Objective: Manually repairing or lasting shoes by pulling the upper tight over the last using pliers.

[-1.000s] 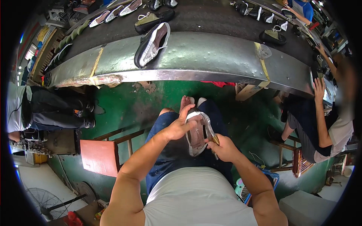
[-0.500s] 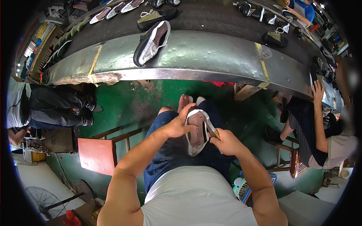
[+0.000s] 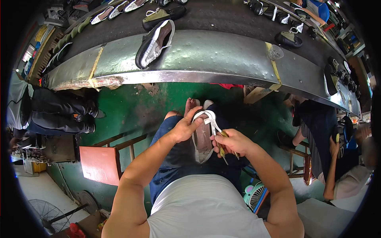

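My left hand (image 3: 184,130) grips the heel end of a shoe (image 3: 203,146) held over my lap. Its opening and brownish-pink insole face up, and a pale rim runs round it. In my right hand (image 3: 235,142) is a pair of pliers (image 3: 214,129) with yellowish handles, the handles spread apart in my fingers. The metal jaws reach over the shoe's far rim, near my left fingertips. Whether they bite on the rim I cannot tell.
Ahead runs a dark conveyor with a metal edge (image 3: 222,51), a black-and-white shoe (image 3: 155,44) lying on it. A reddish stool (image 3: 100,164) stands at left, a small green fan (image 3: 254,195) at right. People are at both sides; a floor fan (image 3: 44,216) is lower left.
My right hand has turned the pliers so their handles spread and the jaws show over the shoe's far rim. The shoe on the conveyor edge has shifted slightly left in view.
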`<state>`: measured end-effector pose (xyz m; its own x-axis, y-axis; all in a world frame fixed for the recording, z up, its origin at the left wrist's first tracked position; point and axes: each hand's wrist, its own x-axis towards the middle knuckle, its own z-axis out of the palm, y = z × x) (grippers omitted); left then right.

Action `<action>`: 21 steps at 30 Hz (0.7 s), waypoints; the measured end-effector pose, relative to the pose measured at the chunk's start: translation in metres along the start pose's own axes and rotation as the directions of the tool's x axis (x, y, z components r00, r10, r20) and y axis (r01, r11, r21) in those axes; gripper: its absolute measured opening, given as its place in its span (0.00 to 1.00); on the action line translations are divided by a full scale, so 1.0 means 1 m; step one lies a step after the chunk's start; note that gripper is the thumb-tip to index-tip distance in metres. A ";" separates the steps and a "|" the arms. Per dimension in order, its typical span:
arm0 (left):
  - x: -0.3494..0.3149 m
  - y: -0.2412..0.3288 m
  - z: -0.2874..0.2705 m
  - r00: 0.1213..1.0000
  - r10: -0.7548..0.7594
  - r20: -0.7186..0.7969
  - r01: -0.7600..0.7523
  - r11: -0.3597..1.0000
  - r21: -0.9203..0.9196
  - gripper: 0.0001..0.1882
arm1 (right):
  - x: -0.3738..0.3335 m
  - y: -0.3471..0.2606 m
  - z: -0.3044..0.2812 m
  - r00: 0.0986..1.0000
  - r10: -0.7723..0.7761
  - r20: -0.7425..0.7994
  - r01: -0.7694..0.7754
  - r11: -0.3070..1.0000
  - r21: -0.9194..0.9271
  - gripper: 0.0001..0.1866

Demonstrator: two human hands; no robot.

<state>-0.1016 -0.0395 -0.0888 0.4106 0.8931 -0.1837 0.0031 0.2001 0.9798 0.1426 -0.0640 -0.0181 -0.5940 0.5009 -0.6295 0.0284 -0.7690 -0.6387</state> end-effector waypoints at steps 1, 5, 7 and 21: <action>0.001 -0.006 0.000 1.000 -0.005 0.001 0.005 1.000 0.000 0.27 | 0.009 0.004 -0.006 0.998 -0.047 -0.046 0.035 0.968 -0.247 0.09; 0.001 -0.017 0.000 0.977 0.044 -0.207 -0.049 0.999 -0.019 0.21 | 0.046 0.038 -0.021 0.773 -0.635 0.017 0.232 0.257 -0.938 0.10; -0.001 -0.018 0.001 0.957 0.035 -0.287 -0.047 0.998 -0.034 0.19 | 0.063 0.053 -0.019 0.702 -0.712 -0.009 0.262 0.271 -0.926 0.11; -0.041 0.054 0.031 0.747 0.662 -0.059 -0.493 0.611 0.619 0.56 | -0.034 0.098 -0.014 0.954 -0.257 -0.154 0.186 0.911 -0.368 0.31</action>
<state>-0.0903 -0.0778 -0.0255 0.2546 0.8234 0.5071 0.3643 -0.5674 0.7384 0.1770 -0.1502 -0.0656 -0.4504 0.7364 -0.5048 0.2117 -0.4612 -0.8617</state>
